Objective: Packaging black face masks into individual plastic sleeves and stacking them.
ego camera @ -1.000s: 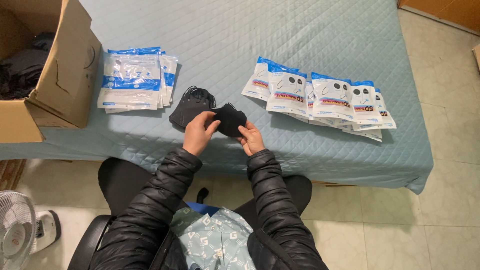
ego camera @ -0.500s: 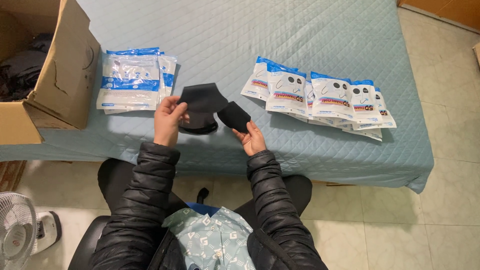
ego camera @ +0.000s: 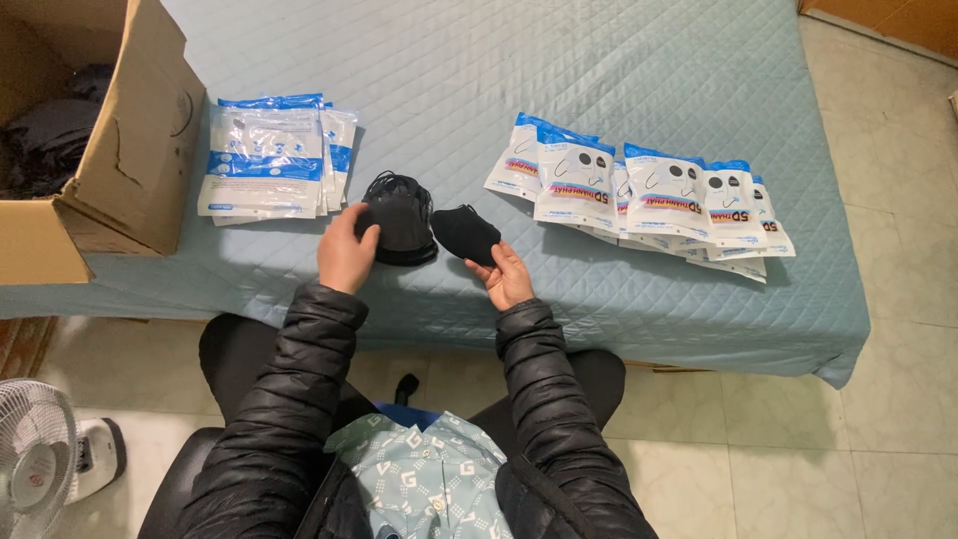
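Observation:
My left hand (ego camera: 346,250) rests on a stack of folded black face masks (ego camera: 402,215) lying on the light blue quilted bed cover (ego camera: 559,70), fingers on the topmost mask. My right hand (ego camera: 505,274) holds a single folded black mask (ego camera: 465,233) just right of that stack, palm turned up. Both arms are in black puffer sleeves.
A pile of empty blue-and-white pouches (ego camera: 271,155) lies left of the stack. A row of several filled pouches (ego camera: 639,190) fans out to the right. An open cardboard box (ego camera: 120,160) with dark items stands at far left. A white fan (ego camera: 40,459) sits on the tiled floor.
My left hand has lowered a mask onto the stack from a raised position. The right hand has stayed in place with its mask.

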